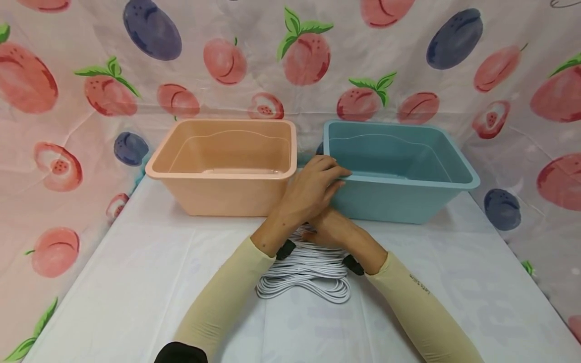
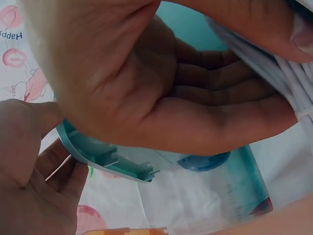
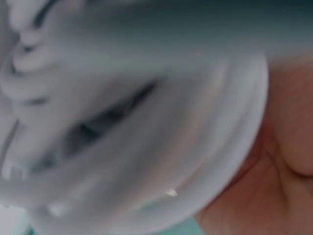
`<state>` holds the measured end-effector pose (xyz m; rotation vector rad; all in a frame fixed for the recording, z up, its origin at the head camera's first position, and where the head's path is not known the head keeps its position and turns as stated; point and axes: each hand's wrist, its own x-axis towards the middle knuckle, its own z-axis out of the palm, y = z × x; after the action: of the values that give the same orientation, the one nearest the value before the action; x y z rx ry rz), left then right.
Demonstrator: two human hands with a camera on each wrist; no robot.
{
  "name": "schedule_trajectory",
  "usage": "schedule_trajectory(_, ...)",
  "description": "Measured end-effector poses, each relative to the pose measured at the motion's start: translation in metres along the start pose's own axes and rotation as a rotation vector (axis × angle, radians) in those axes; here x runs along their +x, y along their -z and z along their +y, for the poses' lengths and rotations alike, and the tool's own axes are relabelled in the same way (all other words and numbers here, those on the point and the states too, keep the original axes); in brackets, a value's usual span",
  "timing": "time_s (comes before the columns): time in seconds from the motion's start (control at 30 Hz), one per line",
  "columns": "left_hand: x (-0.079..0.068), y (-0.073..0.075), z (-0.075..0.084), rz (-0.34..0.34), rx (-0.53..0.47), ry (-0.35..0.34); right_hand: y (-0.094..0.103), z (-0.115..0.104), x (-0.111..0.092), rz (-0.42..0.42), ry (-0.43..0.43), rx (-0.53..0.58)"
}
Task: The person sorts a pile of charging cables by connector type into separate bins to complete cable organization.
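Observation:
My left hand [image 1: 313, 189] crosses over the right one and grips the near left corner of the teal bin's rim. The teal bin [image 1: 381, 201] stands upright. Below it, my right hand [image 1: 333, 228] is partly covered by the left. A coiled bundle of white cord [image 1: 308, 275] lies on the table under the crossed wrists. In the left wrist view, a large hand [image 2: 146, 98], seemingly the right, holds the cord strands [image 2: 293, 88] between thumb and fingers. Blurred cord loops [image 3: 195, 161] fill the right wrist view beside the palm [image 3: 259, 196].
A peach-coloured bin [image 1: 222, 196] stands upright left of the teal one, with a narrow gap between them. Both show bare insides. A white cloth covers the table [image 1: 136, 282], and a fruit-print sheet [image 1: 254, 30] hangs behind and at the sides.

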<state>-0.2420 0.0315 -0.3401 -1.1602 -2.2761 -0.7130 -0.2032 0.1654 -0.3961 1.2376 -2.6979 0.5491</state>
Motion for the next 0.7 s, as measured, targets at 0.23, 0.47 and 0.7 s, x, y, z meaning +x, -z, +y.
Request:
schedule_trajectory(0.23,0.000,-0.001,0.000,0.008,-0.010,0.003,0.001,0.000,0.000,0.043,-0.041,-0.076)
schedule_trajectory(0.47,0.001,-0.001,-0.001,0.008,-0.001,0.000,0.005,-0.002,-0.001,0.048,-0.058,-0.125)
schedule_trajectory(0.7,-0.001,-0.001,0.000,0.013,0.001,0.003,0.013,-0.006,-0.003,0.069,-0.091,-0.144)
